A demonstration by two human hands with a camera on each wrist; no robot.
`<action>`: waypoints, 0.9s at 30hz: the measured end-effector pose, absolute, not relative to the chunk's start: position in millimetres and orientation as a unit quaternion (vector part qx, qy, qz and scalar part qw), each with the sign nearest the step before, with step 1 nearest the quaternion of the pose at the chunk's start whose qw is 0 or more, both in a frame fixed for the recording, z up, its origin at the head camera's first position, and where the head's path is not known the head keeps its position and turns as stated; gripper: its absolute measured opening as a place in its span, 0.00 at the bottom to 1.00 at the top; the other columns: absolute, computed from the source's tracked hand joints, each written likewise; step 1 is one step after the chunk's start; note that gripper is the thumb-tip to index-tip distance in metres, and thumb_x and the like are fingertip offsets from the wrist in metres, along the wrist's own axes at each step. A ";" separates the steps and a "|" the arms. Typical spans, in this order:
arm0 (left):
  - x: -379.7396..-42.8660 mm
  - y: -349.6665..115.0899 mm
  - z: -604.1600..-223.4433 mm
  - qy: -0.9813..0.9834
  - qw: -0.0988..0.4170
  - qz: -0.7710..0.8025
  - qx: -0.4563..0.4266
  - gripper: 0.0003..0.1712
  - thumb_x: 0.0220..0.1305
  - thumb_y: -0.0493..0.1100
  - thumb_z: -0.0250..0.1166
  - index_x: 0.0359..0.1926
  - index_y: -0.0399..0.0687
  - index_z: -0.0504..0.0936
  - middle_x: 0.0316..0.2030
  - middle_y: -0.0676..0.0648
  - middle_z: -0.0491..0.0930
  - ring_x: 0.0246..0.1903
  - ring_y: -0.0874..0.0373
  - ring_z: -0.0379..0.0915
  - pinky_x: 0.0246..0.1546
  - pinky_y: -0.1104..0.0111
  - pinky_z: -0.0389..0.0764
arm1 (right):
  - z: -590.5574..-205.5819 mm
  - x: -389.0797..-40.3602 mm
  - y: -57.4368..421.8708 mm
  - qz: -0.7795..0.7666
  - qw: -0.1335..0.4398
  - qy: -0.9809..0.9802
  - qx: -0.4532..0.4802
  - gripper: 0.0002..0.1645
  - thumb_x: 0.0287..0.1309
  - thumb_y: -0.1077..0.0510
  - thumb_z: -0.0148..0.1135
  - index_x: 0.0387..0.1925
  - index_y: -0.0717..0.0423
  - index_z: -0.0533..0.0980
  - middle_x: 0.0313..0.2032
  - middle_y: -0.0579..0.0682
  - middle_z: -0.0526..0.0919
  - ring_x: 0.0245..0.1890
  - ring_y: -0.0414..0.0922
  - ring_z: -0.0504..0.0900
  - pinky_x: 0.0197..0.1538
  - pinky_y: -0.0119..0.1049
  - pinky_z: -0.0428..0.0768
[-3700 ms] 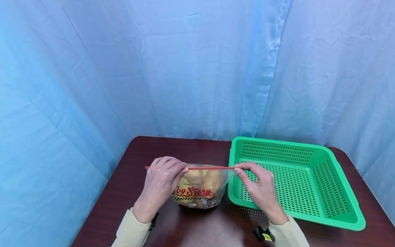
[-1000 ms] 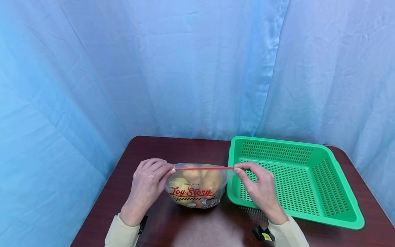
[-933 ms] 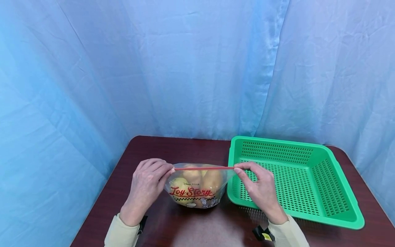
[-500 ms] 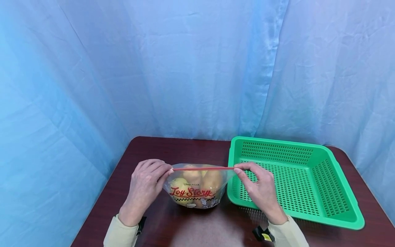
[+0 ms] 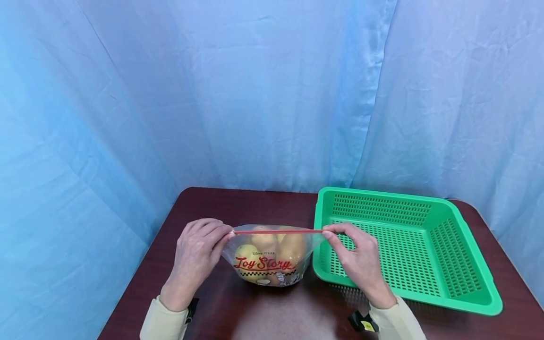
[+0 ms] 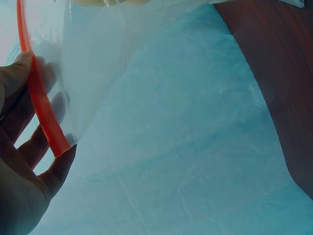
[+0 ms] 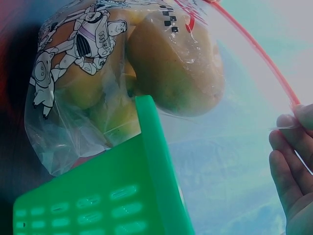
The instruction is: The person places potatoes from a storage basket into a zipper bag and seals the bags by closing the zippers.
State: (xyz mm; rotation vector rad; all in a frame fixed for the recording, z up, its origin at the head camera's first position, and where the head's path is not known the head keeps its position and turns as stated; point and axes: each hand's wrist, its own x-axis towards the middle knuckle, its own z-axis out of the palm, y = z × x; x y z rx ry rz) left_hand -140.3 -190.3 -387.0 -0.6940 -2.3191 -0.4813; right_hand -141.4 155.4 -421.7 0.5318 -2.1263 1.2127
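A clear zip bag (image 5: 263, 276) with red "Toy Story" lettering stands on the table, with several yellow-green mangoes (image 7: 176, 68) inside. Its red zip strip (image 5: 278, 232) runs taut across the top. Near the strip's left end my left hand (image 5: 195, 255) pinches it between thumb and fingers. In the left wrist view, the strip's end (image 6: 57, 144) sticks out past the thumb, with the other fingers behind the plastic. My right hand (image 5: 357, 255) pinches the bag's right top corner, beside the green basket.
A green perforated basket (image 5: 471, 245) stands on the right of the dark wooden table (image 5: 238, 200), its left rim close to the bag. Pale blue curtains (image 5: 263, 94) hang behind the table and along its sides.
Over these frames my left hand has slid left along the red zip strip, uncovering more of it and the lettering. My right hand, the bag and the basket have stayed in place.
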 end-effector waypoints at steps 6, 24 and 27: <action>-139.9 -192.5 -388.6 -0.886 0.334 -0.184 -0.263 0.10 0.59 0.43 0.78 0.42 0.49 0.91 0.37 0.50 0.89 0.46 0.51 0.82 0.54 0.50 0.79 | -422.3 -141.4 155.6 0.459 0.313 -0.806 0.203 0.13 0.55 0.71 0.74 0.40 0.53 0.87 0.36 0.46 0.89 0.39 0.39 0.86 0.44 0.23 0.79; -140.6 -203.2 -394.8 -0.881 0.350 -0.194 -0.254 0.10 0.58 0.40 0.78 0.42 0.47 0.90 0.37 0.48 0.89 0.44 0.50 0.82 0.53 0.50 0.79 | -422.4 -141.7 155.7 0.456 0.313 -0.810 0.194 0.12 0.56 0.70 0.74 0.39 0.53 0.87 0.37 0.45 0.89 0.39 0.39 0.86 0.44 0.23 0.79; -140.0 -204.4 -394.6 -0.880 0.349 -0.196 -0.253 0.09 0.60 0.41 0.77 0.42 0.47 0.90 0.37 0.48 0.89 0.44 0.50 0.82 0.53 0.50 0.79 | -422.6 -142.0 155.5 0.457 0.313 -0.810 0.195 0.12 0.56 0.70 0.74 0.39 0.52 0.87 0.36 0.45 0.89 0.39 0.38 0.86 0.43 0.23 0.79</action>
